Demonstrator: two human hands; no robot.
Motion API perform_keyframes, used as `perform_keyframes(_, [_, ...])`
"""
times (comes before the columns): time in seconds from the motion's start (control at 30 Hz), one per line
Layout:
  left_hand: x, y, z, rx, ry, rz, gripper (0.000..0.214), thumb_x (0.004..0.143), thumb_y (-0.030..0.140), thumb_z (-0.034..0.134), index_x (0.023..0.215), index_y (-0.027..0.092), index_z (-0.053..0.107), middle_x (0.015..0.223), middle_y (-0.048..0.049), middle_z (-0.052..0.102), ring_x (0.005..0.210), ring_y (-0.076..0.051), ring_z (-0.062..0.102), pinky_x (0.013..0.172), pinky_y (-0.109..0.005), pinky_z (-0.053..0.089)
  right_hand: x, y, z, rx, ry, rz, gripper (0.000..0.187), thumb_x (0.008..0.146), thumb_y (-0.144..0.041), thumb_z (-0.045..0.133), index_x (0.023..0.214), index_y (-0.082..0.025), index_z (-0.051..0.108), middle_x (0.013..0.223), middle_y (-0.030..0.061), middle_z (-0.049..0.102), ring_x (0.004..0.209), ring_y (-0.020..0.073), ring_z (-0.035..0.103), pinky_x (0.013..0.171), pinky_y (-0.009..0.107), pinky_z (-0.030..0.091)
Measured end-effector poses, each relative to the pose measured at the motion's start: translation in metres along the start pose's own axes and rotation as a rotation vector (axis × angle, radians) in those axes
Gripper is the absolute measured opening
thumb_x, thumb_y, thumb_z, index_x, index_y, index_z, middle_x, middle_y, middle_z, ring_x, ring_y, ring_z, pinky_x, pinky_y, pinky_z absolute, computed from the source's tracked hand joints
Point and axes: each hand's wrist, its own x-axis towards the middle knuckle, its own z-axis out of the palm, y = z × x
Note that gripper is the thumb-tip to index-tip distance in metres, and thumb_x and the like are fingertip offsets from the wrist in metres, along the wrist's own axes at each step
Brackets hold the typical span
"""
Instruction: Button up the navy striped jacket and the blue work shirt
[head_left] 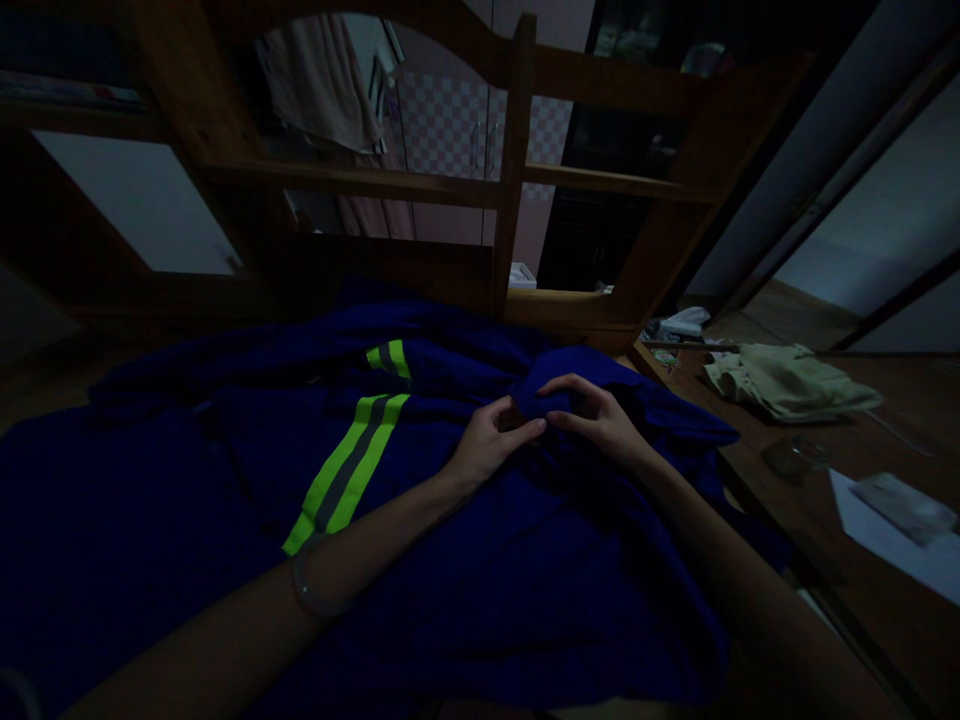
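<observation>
My left hand [489, 440] is facing my right hand [606, 425], thumbs [525, 434] almost touching. My forearms [390, 533] are slanting from the near side.

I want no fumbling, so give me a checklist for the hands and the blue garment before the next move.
1. Left hand at the blue garment: ok.
2. Right hand close beside the left, at the same cloth: ok.
3. Firm pinch on the cloth: cannot tell, too dark between the fingertips.
4. Garment lying smooth: not ok, rumpled around the hands.
5. Yellow-green and grey band visible: ok, nearer the left hand.
6. Lighting: not ok, dim.
</observation>
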Motion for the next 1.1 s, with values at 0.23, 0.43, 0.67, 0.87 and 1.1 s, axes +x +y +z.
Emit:
perform_keyframes(0.23, [-0.0008, -0.0004, 0.0007, 0.015, -0.002, -0.004, 0.042, 0.068, 0.032, 0.075, 0.105, 0.016, 0.065, 0.102, -0.0068, 0.068, 0.091, -0.021, 0.062, 0.079, -0.030, 0.048, -0.0003, -0.0014, 0.0003, 0.157, -0.048, 0.027, 0.032, 0.072, -0.030, 0.069, 0.102, -0.023, 0.059, 0.100, 0.0007, 0.060, 0.094, 0.0202, 0.056, 0.082, 0.031, 0.044])
perform_keyframes(0.43, [-0.0023, 0.0038, 0.0016, 0.005, -0.003, -0.050, 0.043, 0.068, 0.032, 0.075, 0.106, 0.015, 0.064, 0.099, -0.0068, 0.068, 0.087, -0.019, 0.062, 0.076, -0.029, 0.048, -0.0014, -0.0031, 0.0037, 0.369, -0.095, 0.090, 0.039, 0.066, -0.021, 0.070, 0.103, -0.024, 0.056, 0.100, 0.0004, 0.061, 0.089, 0.0186, 0.058, 0.077, 0.029, 0.046])
perform_keyframes(0.67, [-0.0037, 0.0059, 0.0026, -0.013, -0.032, -0.053, 0.042, 0.068, 0.032, 0.074, 0.106, 0.016, 0.065, 0.102, -0.0071, 0.067, 0.091, -0.020, 0.061, 0.077, -0.029, 0.047, -0.0014, -0.0004, 0.0055, 0.478, -0.090, 0.166, 0.040, 0.065, -0.020, 0.070, 0.102, -0.024, 0.055, 0.100, 0.0013, 0.061, 0.084, 0.0181, 0.060, 0.070, 0.027, 0.046])
perform_keyframes(0.87, [-0.0046, 0.0086, 0.0044, -0.030, -0.024, -0.062, 0.040, 0.066, 0.032, 0.076, 0.102, 0.016, 0.067, 0.098, -0.0065, 0.069, 0.086, -0.019, 0.062, 0.075, -0.029, 0.047, -0.0006, 0.0008, 0.0067, 0.492, -0.075, 0.174, 0.036, 0.066, -0.022, 0.070, 0.099, -0.024, 0.056, 0.097, 0.0009, 0.060, 0.078, 0.0157, 0.058, 0.068, 0.026, 0.045])
perform_keyframes(1.1, [-0.0040, 0.0079, 0.0036, -0.008, -0.020, -0.070, 0.038, 0.067, 0.030, 0.075, 0.100, 0.014, 0.066, 0.095, -0.0058, 0.068, 0.085, -0.018, 0.061, 0.075, -0.028, 0.047, 0.0000, 0.0019, 0.0065, 0.473, -0.065, 0.162, 0.035, 0.066, -0.023, 0.070, 0.098, -0.023, 0.057, 0.092, 0.0003, 0.059, 0.075, 0.0148, 0.056, 0.066, 0.025, 0.044])
